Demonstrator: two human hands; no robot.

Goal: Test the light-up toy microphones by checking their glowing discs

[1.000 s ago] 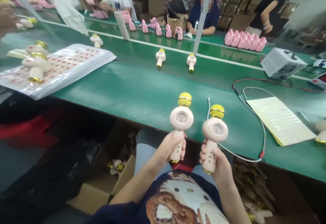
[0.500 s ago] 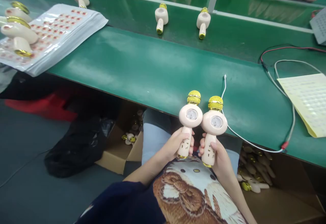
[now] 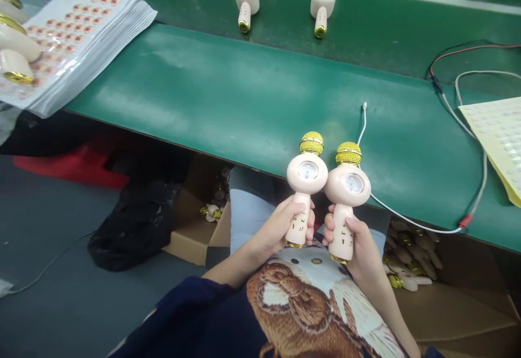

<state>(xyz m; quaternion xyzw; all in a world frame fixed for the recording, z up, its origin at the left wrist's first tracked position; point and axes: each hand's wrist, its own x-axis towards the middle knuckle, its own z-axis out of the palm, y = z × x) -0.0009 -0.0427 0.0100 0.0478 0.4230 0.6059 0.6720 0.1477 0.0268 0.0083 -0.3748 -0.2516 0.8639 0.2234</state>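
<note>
My left hand (image 3: 287, 221) is closed round the handle of a cream toy microphone (image 3: 306, 176) with a gold mesh head, its thumb on the button side. A matching microphone (image 3: 348, 187) is gripped by my right hand (image 3: 359, 241), thumb likewise on the front near the buttons. Both stand nearly upright side by side over my lap, heads up, their round bodies touching or almost so. Each body has a clear oval window facing me. Behind the right-hand microphone runs a white cable (image 3: 363, 125), its small plug end lying on the green bench (image 3: 228, 92).
Two more microphones (image 3: 247, 2) rest at the back of the bench. A stack of sticker sheets (image 3: 93, 38) with microphones on it lies left; a yellow-edged sheet (image 3: 499, 135) lies right. Cardboard boxes (image 3: 191, 238) holding microphones stand below the bench. A black bag (image 3: 126, 233) is on the floor.
The camera view has tilted down a little, so the bench's far side sits higher in the picture. Both hands still hold their microphones in nearly the same pose.
</note>
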